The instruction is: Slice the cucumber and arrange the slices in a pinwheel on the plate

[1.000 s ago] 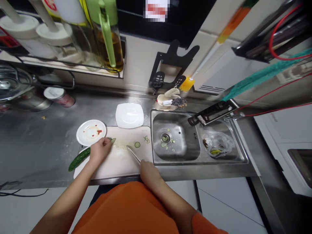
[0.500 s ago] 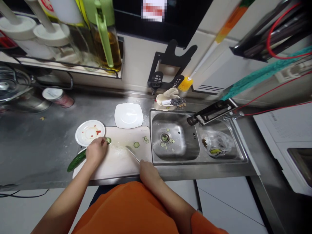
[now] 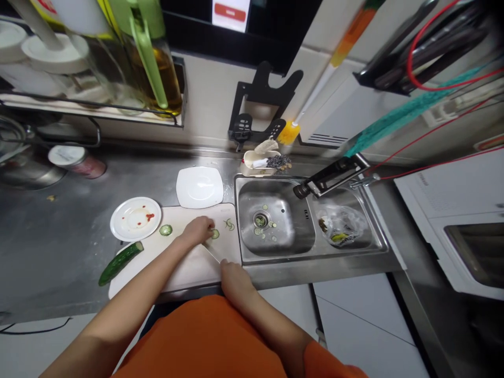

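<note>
My left hand reaches over the cutting board, its fingers curled together at the edge of a round cucumber slice. The slice still lies on the board, partly covered by the fingertips. My right hand grips a knife, whose thin blade points up and left across the board, below the left hand. Thin green peel strips lie right of the slice. Another small cut piece of cucumber rests at the board's upper left. The large cucumber, its cut end facing right, lies across the board's left edge.
A white plate with red bits stands left of the board and a square white plate behind it. At right is a steel sink with slices around its drain. Its second basin holds a plastic bag.
My left hand has moved right, from the cut piece near the plate to the slice in front of the knife. The right hand keeps its knife in place. The view has shifted slightly.
</note>
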### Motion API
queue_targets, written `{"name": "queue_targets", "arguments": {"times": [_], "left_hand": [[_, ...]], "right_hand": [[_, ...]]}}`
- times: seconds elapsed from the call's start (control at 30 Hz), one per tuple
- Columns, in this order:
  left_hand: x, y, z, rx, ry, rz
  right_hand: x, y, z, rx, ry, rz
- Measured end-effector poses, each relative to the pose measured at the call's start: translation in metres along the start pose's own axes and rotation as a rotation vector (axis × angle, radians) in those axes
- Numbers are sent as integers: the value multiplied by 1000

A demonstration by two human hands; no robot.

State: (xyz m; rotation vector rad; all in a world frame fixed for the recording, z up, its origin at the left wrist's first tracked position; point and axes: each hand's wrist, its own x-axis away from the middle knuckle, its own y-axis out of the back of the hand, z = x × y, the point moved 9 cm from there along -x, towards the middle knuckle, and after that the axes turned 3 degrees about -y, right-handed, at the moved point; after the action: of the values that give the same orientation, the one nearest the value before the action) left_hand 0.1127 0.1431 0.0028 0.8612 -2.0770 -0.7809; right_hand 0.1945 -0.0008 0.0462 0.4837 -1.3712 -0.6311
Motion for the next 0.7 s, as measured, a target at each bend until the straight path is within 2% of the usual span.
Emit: {"name": "queue_targets", "arguments": {"times": [0.43,0.53,0.7], "left_hand": [[3,-4,-1,115,80,34],[10,2,11,177,151,-17],[41,20,54,206,386,-216]], "right_hand": [[0,0,0,-4,-6,-9],[0,1,0,8,-5,-8],[-1,1,-3,19,2,-3]]}}
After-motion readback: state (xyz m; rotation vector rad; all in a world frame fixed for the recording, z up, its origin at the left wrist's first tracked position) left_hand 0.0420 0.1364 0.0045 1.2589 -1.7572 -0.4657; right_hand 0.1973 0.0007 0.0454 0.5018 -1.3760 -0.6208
